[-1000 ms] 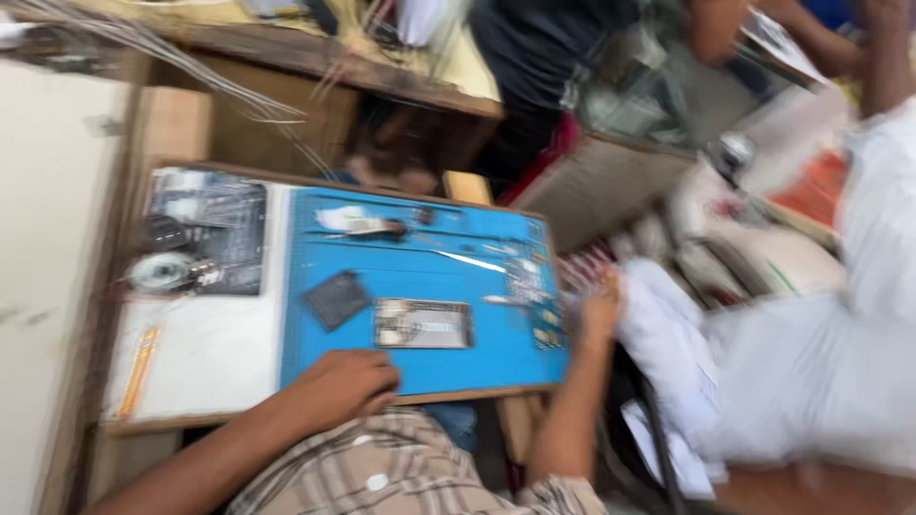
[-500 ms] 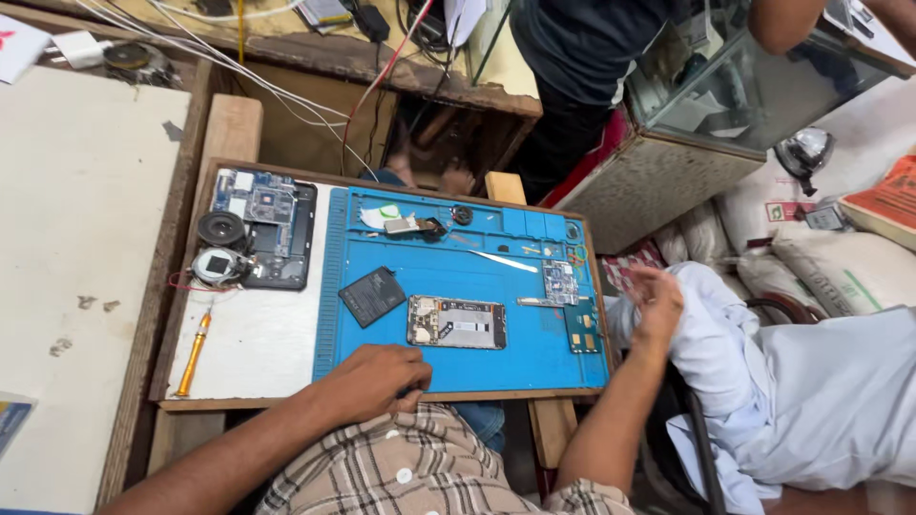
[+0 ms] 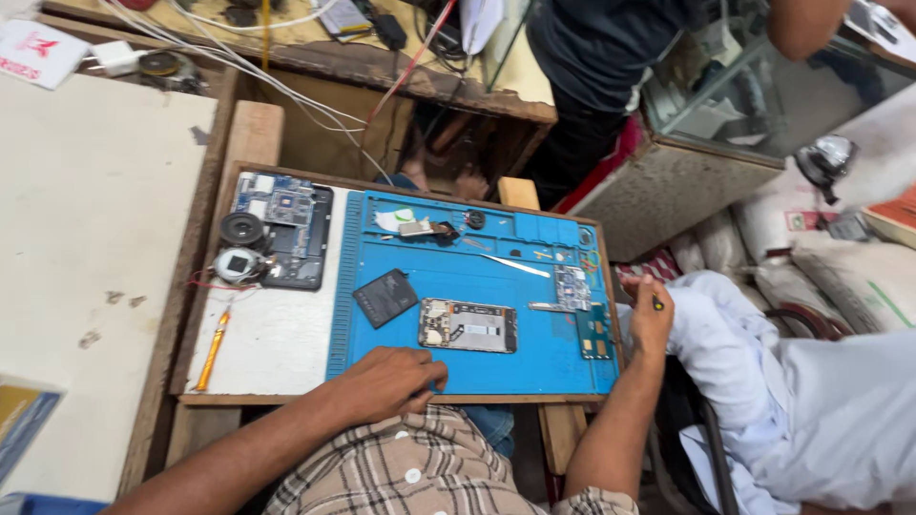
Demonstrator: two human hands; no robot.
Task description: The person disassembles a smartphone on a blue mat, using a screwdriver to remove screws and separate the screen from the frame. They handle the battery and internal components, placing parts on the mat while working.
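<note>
My left hand (image 3: 386, 381) lies palm down on the near edge of a blue work mat (image 3: 534, 358), fingers loosely curled and holding nothing. Just beyond it lies an opened phone (image 3: 468, 326) with its insides showing, and a dark flat battery (image 3: 385, 297) sits to that phone's left. My right hand (image 3: 649, 322) is raised just off the board's right edge, closed around a small dark tool (image 3: 656, 303). A small circuit board (image 3: 572, 286) and tweezers (image 3: 515, 265) rest on the mat near that hand.
A wooden tray (image 3: 286, 399) carries the mat, a dark open device with round parts (image 3: 281, 234) and an orange screwdriver (image 3: 212, 348). Cables (image 3: 239, 67) cross the bench behind. A person in a dark top (image 3: 601, 57) stands beyond; white cloth (image 3: 811, 410) lies at right.
The view has swung and sharpened from a blur. My left hand stays on the mat's near edge. My right hand stays beside the tray's right edge.
</note>
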